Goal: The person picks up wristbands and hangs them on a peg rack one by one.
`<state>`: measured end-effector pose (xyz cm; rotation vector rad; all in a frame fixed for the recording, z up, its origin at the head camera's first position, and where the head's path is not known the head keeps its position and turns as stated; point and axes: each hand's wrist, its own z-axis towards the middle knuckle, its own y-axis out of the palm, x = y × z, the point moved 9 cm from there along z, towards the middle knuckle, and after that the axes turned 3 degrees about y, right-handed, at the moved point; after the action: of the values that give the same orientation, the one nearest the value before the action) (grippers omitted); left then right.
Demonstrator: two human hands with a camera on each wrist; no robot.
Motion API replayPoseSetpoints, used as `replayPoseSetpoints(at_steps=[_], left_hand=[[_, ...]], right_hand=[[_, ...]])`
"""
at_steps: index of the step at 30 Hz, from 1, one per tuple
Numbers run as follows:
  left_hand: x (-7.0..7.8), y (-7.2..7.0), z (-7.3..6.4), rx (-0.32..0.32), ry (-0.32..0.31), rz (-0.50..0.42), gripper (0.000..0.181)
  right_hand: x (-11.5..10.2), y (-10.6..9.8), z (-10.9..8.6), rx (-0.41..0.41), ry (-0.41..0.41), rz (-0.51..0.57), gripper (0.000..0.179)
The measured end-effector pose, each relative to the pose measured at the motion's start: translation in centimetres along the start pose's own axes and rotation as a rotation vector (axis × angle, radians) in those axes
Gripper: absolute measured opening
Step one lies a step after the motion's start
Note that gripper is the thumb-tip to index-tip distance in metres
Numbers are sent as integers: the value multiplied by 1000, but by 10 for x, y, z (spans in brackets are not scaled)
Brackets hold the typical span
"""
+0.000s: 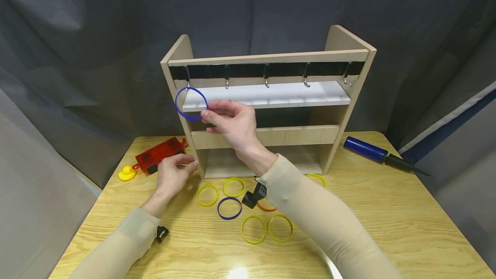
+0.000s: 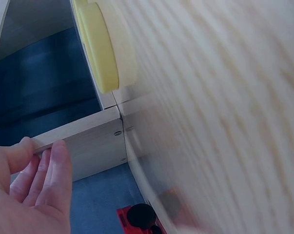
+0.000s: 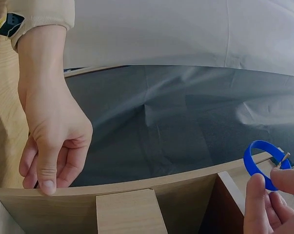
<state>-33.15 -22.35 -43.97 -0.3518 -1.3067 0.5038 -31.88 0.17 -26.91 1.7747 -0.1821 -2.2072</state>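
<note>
My right hand (image 1: 237, 124) pinches a blue wristband (image 1: 189, 118) between thumb and fingers, in front of the wooden shelf unit (image 1: 290, 137). The band's top edge overlaps the tip of the leftmost metal hook (image 1: 188, 82) in the head view. In the right wrist view the hook's end (image 3: 284, 158) appears within the band's loop. Lower down, my left hand (image 1: 173, 175) holds the front edge of the unit's left side panel. Its thumb and fingertips pinch that edge in the left wrist view.
Several more hooks hang along the black strip. Yellow wristbands (image 1: 253, 242), a dark blue one (image 1: 229, 218) and a partly hidden orange one (image 1: 265, 208) lie on the table. A red toy wagon (image 1: 159, 154) and yellow duck (image 1: 127, 174) stand left; a blue hand pump (image 1: 366, 150) lies right.
</note>
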Motion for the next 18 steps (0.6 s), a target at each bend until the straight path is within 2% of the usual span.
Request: replayPoseSetpoints(at_steps=[10, 18], left_hand=[[-1, 1, 0, -7, 1, 4, 17], [-3, 2, 0, -8, -14, -25, 19]], right_hand=[[-1, -6, -5, -13, 5, -54, 23], [-5, -27, -23, -94, -6, -145, 26]])
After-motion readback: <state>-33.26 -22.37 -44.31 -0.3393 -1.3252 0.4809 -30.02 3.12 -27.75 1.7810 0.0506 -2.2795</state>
